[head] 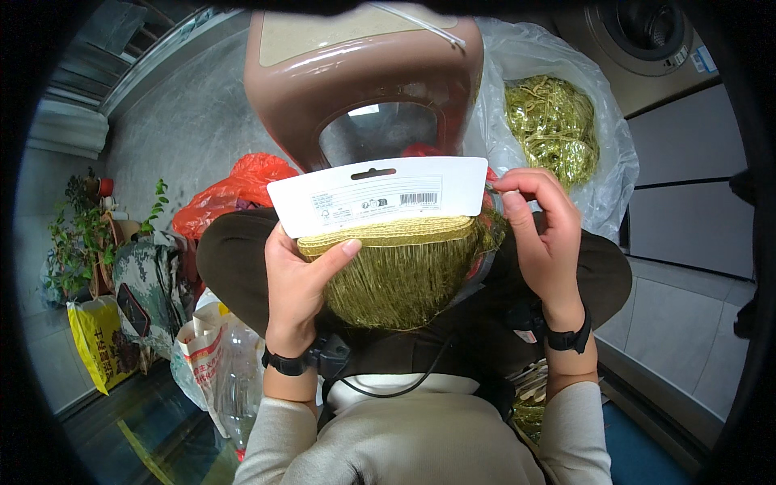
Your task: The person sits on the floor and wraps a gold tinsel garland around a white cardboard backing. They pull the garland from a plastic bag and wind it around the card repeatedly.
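My left hand [297, 282] grips the left end of a folded bundle of gold tinsel fringe [394, 279], thumb on its pale banded top edge. A white header card [376, 194] with a hang slot, a barcode and small print stands above the fringe, against the band. At the card's right edge, my right hand [542, 230] has thumb and forefinger brought together; whether something thin is between them cannot be told. Loose gold strands and a bit of red and clear material show beside that hand, at the bundle's right end.
A brown plastic stool [364, 73] stands ahead, white plastic ties [424, 27] on top. Right of it, a clear bag [612, 139] holds more gold tinsel [548, 127]. A red plastic bag [227, 191], potted plants [79, 236] and plastic bottles [242, 364] are at the left.
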The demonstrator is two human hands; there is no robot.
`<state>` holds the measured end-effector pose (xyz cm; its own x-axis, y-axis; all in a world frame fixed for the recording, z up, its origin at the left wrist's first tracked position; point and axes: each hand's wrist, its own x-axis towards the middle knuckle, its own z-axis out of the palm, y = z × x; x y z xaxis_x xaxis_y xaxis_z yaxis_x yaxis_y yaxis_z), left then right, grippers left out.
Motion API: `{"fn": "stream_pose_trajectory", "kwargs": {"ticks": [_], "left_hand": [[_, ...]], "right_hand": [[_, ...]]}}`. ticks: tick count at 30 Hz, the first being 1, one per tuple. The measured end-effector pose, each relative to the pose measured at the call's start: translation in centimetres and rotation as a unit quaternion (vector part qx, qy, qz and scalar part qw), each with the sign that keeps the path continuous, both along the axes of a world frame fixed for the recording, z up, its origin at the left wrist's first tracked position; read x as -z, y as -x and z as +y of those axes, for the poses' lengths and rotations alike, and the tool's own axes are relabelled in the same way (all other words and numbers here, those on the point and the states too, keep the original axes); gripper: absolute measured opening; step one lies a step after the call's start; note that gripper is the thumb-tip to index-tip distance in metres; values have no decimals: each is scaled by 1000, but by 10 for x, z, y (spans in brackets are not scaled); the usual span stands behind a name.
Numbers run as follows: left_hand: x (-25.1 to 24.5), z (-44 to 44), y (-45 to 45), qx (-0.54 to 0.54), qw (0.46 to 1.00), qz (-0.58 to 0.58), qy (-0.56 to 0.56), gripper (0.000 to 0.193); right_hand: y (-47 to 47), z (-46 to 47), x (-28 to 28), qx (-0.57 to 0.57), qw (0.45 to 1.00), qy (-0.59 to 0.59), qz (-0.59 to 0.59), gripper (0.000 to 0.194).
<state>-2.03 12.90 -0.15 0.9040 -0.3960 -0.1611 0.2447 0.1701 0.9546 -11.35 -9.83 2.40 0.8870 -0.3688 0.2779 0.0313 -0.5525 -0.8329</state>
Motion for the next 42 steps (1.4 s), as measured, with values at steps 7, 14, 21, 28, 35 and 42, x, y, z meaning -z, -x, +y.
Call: {"fn": "stream_pose_trajectory", "kwargs": {"ticks": [7,14,21,28,35,42], "left_hand": [[1,7,-3,7,1000,-17,22,39],[6,12,-5,26,999,17,34,39],[11,12,-7,63,995,40,67,43],[33,9,-17,113,970,143,161,50],[48,-28,-20,166,958,185,142,69],[32,-43,4,184,975,50,111,51]], "right_hand": [[1,-8,-1,-144,959,-167,178,22],[-1,-17,-6,-192,972,-73,115,13],[3,-3,-5,-129,971,-170,110,14],[8,-4,14,-125,873,-451,134,15],[6,22,-9,-244,931,-260,83,9],[-5,44,-14,-205,962,-156,87,9]]}}
